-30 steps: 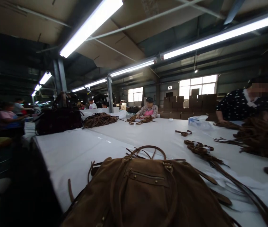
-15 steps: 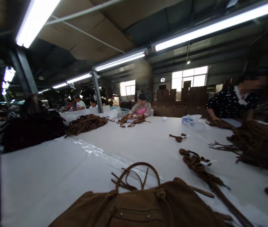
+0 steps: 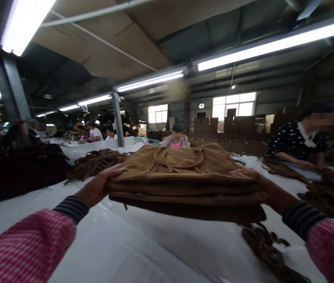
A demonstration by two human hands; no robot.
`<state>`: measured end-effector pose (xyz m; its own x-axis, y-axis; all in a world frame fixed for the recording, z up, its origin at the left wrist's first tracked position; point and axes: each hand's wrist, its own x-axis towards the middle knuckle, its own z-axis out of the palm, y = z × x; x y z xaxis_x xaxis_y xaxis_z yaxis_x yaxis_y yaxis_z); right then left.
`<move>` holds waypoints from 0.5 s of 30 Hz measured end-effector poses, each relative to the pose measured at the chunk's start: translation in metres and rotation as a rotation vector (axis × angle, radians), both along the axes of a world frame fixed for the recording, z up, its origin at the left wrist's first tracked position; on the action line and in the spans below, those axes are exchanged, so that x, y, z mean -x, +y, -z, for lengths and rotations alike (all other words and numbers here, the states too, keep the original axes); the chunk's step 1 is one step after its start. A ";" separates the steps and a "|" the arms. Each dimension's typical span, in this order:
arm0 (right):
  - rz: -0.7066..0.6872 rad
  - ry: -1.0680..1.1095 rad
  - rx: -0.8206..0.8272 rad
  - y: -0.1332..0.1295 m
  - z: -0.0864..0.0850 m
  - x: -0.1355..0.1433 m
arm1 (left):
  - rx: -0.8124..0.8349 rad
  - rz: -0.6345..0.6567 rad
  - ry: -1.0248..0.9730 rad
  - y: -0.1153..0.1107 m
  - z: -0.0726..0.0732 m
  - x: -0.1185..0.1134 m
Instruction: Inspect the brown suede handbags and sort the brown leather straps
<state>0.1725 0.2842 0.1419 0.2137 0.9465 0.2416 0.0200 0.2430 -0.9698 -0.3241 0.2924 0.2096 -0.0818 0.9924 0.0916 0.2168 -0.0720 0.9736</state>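
Observation:
A brown handbag (image 3: 181, 188) hangs in front of me above the white table, its open-looking side toward me and its front pocket and handle facing up. My left hand (image 3: 103, 181) grips its left end, thumb on top and the other fingers hidden beneath. At the opposite end my right hand (image 3: 257, 182) is closed on the bag, its fingers partly hidden by the leather. Below the bag's right end lie bundled brown straps (image 3: 268, 247) on the table.
The white-covered table (image 3: 96, 243) spreads beneath. A pile of brown straps (image 3: 98, 160) lies at left, beside dark bags (image 3: 22, 169). Across the table sits a person in a pink apron (image 3: 176, 141). Another person in a dotted top (image 3: 293, 143) works at right near more brown straps (image 3: 329, 196).
The bag has risen from the near edge of the table and moved forward, turned in the air. Both my hands have come into view holding its ends.

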 end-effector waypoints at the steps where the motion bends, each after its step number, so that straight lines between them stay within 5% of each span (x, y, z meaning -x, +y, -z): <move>1: -0.106 0.057 0.054 0.031 0.008 0.004 | 0.013 0.048 -0.011 0.030 0.014 -0.006; 3: -0.203 0.189 0.172 0.078 0.043 0.012 | 0.022 0.035 0.068 0.085 0.059 -0.018; 5: -0.160 0.252 0.252 0.108 0.099 0.020 | 0.045 -0.066 0.190 0.126 0.120 -0.027; 8: -0.026 0.215 0.239 0.128 0.192 0.024 | 0.083 -0.184 0.313 0.157 0.216 -0.033; 10: -0.018 0.203 0.249 0.134 0.237 0.022 | 0.088 -0.224 0.386 0.165 0.263 -0.029; 12: -0.078 0.215 0.292 0.138 0.259 0.016 | 0.055 -0.193 0.474 0.171 0.287 -0.020; 15: -0.119 0.231 0.304 0.144 0.264 0.010 | 0.068 -0.127 0.644 0.177 0.285 -0.010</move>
<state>0.1630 0.4280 -0.1223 0.1144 0.9889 -0.0952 -0.2175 -0.0686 -0.9736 -0.3144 0.4694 -0.0753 -0.1484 0.9839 0.0992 0.7602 0.0493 0.6479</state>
